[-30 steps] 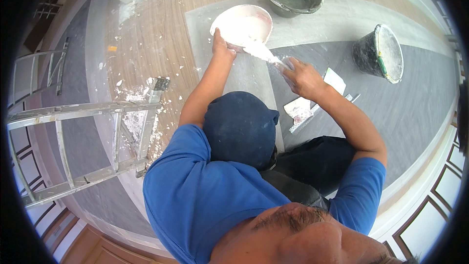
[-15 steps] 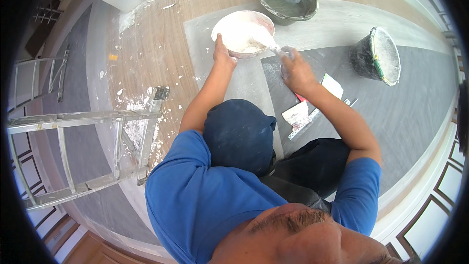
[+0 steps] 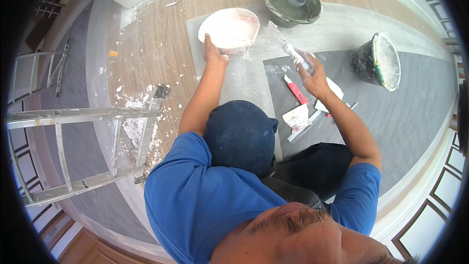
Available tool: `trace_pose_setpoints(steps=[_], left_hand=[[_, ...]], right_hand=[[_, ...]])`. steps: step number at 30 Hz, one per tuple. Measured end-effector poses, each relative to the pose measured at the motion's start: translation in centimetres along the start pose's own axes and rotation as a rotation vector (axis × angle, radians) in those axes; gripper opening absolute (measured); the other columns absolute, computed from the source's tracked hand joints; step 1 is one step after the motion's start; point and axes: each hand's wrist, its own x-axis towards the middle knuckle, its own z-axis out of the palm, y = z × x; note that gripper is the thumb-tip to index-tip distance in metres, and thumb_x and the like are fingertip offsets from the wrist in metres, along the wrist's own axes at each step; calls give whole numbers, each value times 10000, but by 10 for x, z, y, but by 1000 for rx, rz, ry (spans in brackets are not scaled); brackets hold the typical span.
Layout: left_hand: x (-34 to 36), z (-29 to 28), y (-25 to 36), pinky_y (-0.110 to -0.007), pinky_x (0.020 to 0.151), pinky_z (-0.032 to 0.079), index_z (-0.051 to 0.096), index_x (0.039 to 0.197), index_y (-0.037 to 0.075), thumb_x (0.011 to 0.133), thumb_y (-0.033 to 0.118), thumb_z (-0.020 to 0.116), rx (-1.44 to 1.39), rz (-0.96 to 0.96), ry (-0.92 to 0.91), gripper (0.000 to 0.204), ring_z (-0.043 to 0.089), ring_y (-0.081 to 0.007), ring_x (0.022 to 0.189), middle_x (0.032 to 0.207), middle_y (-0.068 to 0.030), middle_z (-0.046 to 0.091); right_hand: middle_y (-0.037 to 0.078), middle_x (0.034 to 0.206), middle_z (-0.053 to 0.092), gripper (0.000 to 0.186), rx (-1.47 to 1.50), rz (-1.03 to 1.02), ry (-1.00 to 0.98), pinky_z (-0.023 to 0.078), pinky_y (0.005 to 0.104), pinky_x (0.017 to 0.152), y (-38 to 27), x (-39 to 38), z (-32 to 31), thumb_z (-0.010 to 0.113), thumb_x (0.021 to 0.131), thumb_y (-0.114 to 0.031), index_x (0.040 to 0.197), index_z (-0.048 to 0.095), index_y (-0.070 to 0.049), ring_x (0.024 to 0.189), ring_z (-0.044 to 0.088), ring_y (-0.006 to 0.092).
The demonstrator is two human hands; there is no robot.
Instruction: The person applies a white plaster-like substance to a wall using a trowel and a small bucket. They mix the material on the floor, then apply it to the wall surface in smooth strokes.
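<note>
The right hand [image 3: 312,72] has its fingers curled firmly round the handle of a putty knife [image 3: 283,41]. Its blade points up and left, just right of the mixing bowl; half a second ago it was inside the bowl, loaded with white paste. The left hand [image 3: 215,54] grips the near side of that mixing bowl [image 3: 252,18], thumb over the rim, remaining fingers partly hidden. The bowl, holding white paste, has shifted left of where it was, away from the green basin [image 3: 288,21].

Below the right hand lies a red utility knife [image 3: 296,93], mostly covered earlier; any lettering on it is too small to tell. Beside it lies a perforated strip [image 3: 305,131]. Farther right stands a paste-smeared black bucket [image 3: 363,61]; at far left, an aluminium ladder [image 3: 88,114].
</note>
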Motion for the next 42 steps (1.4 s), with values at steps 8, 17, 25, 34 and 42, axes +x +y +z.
trace_pose_setpoints(steps=[8,17,25,34,42], left_hand=[[-16,16,-9,-533,1108,425,355,1513,69,1039,508,391,58,-10,-140,646,478,-339,1363,1516,-142,450],[-7,3,6,-541,1104,417,406,1502,124,1027,522,377,143,106,-133,620,471,-337,1364,1518,-107,459],[-28,1,8,-528,1121,380,429,1493,141,967,546,435,201,101,-76,664,450,-329,1379,1512,-87,469],[-34,7,-5,-545,1150,356,417,1502,143,976,533,398,185,106,-163,655,428,-323,1402,1534,-85,441],[-40,13,3,-527,1149,370,401,1517,156,1010,540,309,262,131,-148,643,424,-316,1408,1550,-77,425]], right_hand=[[34,936,674,327,758,530,-171,418,230,559,12,13,15,571,1021,-145,1315,625,-11,678,528,80],[20,958,649,384,668,473,-185,426,229,634,43,-33,-46,560,1028,-198,1357,594,-2,727,527,79],[100,1080,702,428,34,324,227,494,290,851,140,-163,-93,633,981,-258,1332,584,-16,1011,618,135],[198,1202,637,407,-535,558,451,452,490,985,201,-261,0,677,934,-266,1279,610,-61,1154,576,403],[195,1226,594,563,-633,486,-5,407,508,1035,160,-216,42,760,844,-403,1283,616,-82,1233,514,392]])
